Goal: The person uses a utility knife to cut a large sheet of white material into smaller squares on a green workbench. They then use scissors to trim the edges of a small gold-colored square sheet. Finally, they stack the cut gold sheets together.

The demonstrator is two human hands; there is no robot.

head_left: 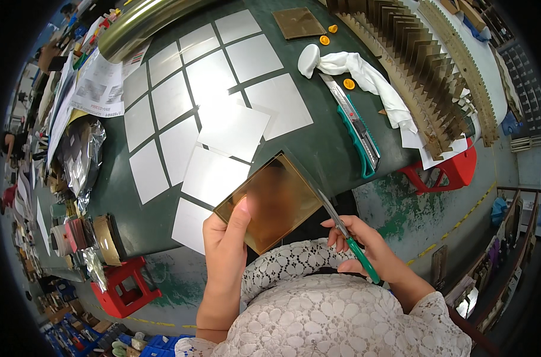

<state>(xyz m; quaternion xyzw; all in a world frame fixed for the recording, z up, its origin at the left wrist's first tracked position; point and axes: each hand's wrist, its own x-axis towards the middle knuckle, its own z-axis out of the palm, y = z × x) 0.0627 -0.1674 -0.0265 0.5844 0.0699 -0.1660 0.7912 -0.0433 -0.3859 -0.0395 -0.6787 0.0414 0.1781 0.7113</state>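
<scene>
My left hand (227, 235) grips a shiny amber, mirror-like square plate (294, 205) at its near left corner, the thumb lying on its face. The plate is tilted above the table's near edge. In my right hand (371, 244) is a slim green-handled cutter knife (358, 253). Its long metal blade points up and left, close to the plate's right edge; whether it touches cannot be told. Something thin and clear, like film, shows faintly near that edge. Several pale square sheets (175, 98) lie in rows beyond the plate, one sheet (233, 128) askew on top.
The dark green table (282, 140) also bears a second green cutter (358, 134), a white cloth (357, 68), several small orange caps (349, 84), a brown square plate (298, 24) and a toothed rack (401, 53). A gold roll (145, 27) lies far left. Red stools (125, 288) stand below.
</scene>
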